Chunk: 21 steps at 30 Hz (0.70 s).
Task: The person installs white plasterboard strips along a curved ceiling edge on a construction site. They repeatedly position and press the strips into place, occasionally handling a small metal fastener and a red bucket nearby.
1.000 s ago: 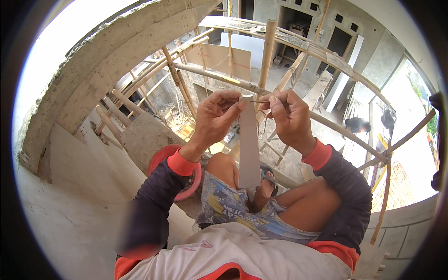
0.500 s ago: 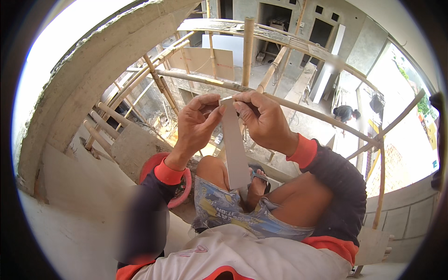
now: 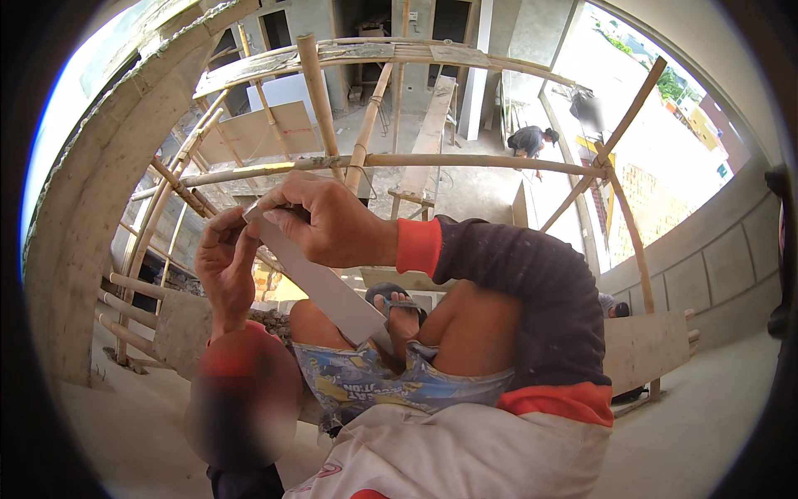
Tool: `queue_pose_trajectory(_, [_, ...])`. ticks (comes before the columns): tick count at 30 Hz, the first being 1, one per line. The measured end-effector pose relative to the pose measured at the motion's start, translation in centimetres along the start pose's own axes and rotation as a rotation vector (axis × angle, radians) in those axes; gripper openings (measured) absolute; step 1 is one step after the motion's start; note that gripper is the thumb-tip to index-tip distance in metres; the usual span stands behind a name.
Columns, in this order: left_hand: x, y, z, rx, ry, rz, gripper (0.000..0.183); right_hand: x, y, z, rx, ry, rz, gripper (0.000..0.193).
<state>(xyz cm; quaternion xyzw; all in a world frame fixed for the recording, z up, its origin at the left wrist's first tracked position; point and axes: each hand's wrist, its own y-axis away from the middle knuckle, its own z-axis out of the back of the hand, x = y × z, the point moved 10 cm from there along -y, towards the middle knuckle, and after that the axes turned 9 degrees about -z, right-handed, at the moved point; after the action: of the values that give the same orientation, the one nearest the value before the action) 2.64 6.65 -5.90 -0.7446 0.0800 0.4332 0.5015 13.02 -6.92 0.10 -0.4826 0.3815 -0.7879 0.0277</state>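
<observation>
A long, flat, pale grey strip (image 3: 326,287) slants down from my fingers, its lower end above the patterned shorts on my lap. My left hand (image 3: 226,270) is raised at the left and pinches the strip's upper end between thumb and fingers. Close beside it, my right hand (image 3: 337,223) is closed on the same end, thumb beneath and fingers bent over the top. The fingertips of both hands nearly meet there, and the right hand partly covers the strip's edge. Below the strip's lower end shows my sandalled foot (image 3: 401,314).
A horizontal bamboo pole (image 3: 490,165) crosses in front of me, tied to upright poles (image 3: 320,100). Beyond and lower down, a person (image 3: 530,141) bends over near a plank bench (image 3: 426,133). A concrete edge (image 3: 108,175) curves along the left. A board (image 3: 648,345) stands at the right.
The view has turned to the right, so hands and strip appear farther left. The strip hung almost straight down and now lies at a slant. Both hands still grip its upper end.
</observation>
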Motion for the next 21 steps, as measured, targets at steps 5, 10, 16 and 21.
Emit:
queue_pose_trajectory(5, [0.1, -0.1, -0.2, -0.001, 0.050, 0.009, 0.026, 0.3, 0.0, 0.1, -0.015, 0.009, 0.051, 0.017])
queue_pose_trajectory(10, [-0.3, -0.5, -0.6, 0.021, 0.027, -0.035, 0.025, -0.6, -0.1, -0.2, -0.005, -0.080, -0.047, 0.017])
queue_pose_trajectory(16, [0.2, -0.3, -0.9, -0.028, 0.074, 0.006, 0.027, -1.0, 0.1, 0.1, 0.015, 0.057, -0.227, 0.014])
queue_pose_trajectory(21, [-0.5, -0.5, -1.5, -0.009, 0.060, -0.035, 0.027, -0.6, 0.0, 0.2, -0.055, 0.050, -0.169, 0.013])
